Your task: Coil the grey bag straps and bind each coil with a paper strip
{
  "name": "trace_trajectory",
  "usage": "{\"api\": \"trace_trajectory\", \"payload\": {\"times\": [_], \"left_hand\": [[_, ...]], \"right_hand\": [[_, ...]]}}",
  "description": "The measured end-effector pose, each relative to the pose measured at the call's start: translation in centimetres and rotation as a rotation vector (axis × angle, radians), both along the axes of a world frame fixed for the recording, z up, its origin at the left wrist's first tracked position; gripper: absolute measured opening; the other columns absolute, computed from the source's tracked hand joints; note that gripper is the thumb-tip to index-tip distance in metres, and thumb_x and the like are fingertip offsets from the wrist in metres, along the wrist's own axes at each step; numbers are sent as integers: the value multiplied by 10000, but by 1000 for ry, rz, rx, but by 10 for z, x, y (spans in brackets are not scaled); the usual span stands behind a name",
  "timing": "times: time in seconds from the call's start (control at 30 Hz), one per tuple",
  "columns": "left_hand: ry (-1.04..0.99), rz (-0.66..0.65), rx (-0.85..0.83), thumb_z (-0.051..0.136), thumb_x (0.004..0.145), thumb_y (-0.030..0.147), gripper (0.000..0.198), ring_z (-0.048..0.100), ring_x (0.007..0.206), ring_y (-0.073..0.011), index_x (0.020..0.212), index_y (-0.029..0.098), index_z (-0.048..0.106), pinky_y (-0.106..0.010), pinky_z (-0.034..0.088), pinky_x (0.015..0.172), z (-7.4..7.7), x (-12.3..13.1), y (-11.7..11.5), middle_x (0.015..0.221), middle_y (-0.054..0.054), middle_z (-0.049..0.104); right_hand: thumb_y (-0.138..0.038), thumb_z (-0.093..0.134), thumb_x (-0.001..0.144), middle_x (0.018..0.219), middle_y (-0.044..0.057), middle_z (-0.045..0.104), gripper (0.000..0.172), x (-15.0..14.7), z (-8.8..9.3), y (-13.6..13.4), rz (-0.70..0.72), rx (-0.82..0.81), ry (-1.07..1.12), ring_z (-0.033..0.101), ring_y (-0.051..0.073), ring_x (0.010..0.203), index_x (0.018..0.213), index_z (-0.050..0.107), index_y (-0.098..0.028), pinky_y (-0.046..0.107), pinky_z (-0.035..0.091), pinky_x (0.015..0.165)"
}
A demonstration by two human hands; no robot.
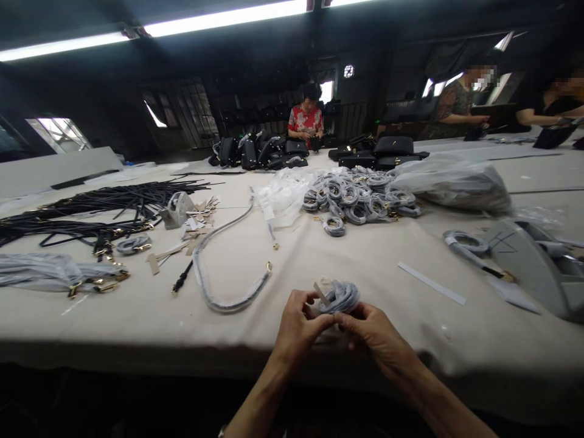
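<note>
Between both hands, just above the near edge of the table, is a coiled strap (344, 296) in greyish clear wrapping. A small tan paper strip (322, 294) sticks out at its left side. My left hand (298, 319) grips the coil from the left, its thumb at the lower edge. My right hand (371, 331) pinches the lower right of the coil, and the two thumbs nearly meet. Left of the hands lies an uncoiled wrapped strap (216, 304) with a gold clasp. A white strip (431, 283) lies to their right.
Beyond the hands is a heap of coiled wrapped straps (360, 194) beside plastic bags (456, 182). Black straps (91, 204) and paper pieces (201, 216) cover the left. A grey tape dispenser (529, 261) stands right. Black bags (260, 151) and several people are farther back.
</note>
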State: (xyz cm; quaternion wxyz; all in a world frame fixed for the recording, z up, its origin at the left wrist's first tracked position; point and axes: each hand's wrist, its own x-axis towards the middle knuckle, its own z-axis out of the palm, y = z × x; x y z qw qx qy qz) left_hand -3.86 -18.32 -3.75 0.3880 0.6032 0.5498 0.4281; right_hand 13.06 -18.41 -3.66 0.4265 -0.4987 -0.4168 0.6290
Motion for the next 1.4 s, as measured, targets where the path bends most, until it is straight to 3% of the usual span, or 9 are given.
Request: {"api": "trace_trajectory", "payload": {"times": [0.27, 0.43, 0.53, 0.73, 0.87, 1.0, 1.1, 1.27, 1.4], "left_hand": [[-512, -83, -137, 852, 645, 312, 365, 544, 712, -117, 741, 163, 533, -226, 430, 637, -5, 9, 4, 923, -26, 625], [-433, -6, -82, 770, 718, 237, 249, 550, 708, -129, 790, 171, 541, -236, 437, 660, 1, 14, -1, 752, 15, 597], [-405, -7, -107, 734, 709, 179, 250, 521, 667, -116, 850, 175, 528, -224, 402, 611, 4, 10, 3, 732, 26, 594], [-528, -160, -185, 741, 666, 165, 433, 525, 634, -106, 992, 179, 456, -223, 387, 603, 7, -2, 20, 764, 18, 641], [-457, -191, -188, 729, 649, 140, 427, 506, 610, -100, 984, 180, 467, -212, 369, 576, 16, -1, 22, 736, 31, 631], [-235, -176, -91, 696, 649, 90, 319, 495, 607, -105, 882, 196, 505, -209, 362, 553, 24, 11, 16, 699, 52, 598], [-109, -189, 25, 653, 696, 80, 221, 506, 621, -110, 786, 205, 496, -214, 373, 569, 24, 19, 12, 690, 58, 570], [42, -236, 174, 617, 775, 100, 179, 544, 721, -149, 856, 220, 512, -247, 421, 664, 10, 22, 7, 799, 19, 592], [176, -321, 254, 523, 720, -27, 393, 580, 867, -189, 1024, 222, 529, -280, 459, 769, -3, 21, 3, 945, -27, 626]], "right_hand": [[-438, 860, 642, 818, 38, 700, 416, 5, 2, -2, -17, -14, 33, 577, 164, 742, 921, 767, -144, 211, 488, 513], [-492, 816, 690, 905, 68, 741, 456, 0, -1, -10, -93, 2, -57, 647, 228, 868, 970, 762, -136, 229, 538, 572], [-506, 735, 783, 1075, 78, 741, 513, -1, -16, -24, -217, 69, 32, 667, 268, 1027, 1167, 692, -169, 312, 595, 793], [-228, 530, 932, 1294, 71, 663, 372, 14, -42, -41, -115, 607, -281, 628, 230, 1189, 1297, 598, -246, 319, 558, 967], [-87, 504, 921, 1176, 80, 706, 411, 22, -25, -24, 40, 1134, -674, 675, 209, 1085, 1294, 607, -225, 312, 564, 945], [-82, 544, 916, 823, 50, 718, 250, 24, 5, -8, 117, 1384, -944, 652, 187, 755, 988, 731, -232, 316, 536, 703], [-116, 539, 920, 863, 55, 709, 238, 27, 15, -2, 122, 1353, -1001, 635, 210, 814, 942, 731, -254, 355, 509, 747], [-194, 568, 895, 961, 65, 673, 146, 34, 8, 4, 79, 975, -774, 634, 238, 943, 839, 689, -256, 350, 537, 798], [-183, 581, 852, 947, 45, 690, 118, 37, -4, 4, 126, 781, -741, 643, 236, 925, 862, 677, -250, 359, 526, 822]]}}
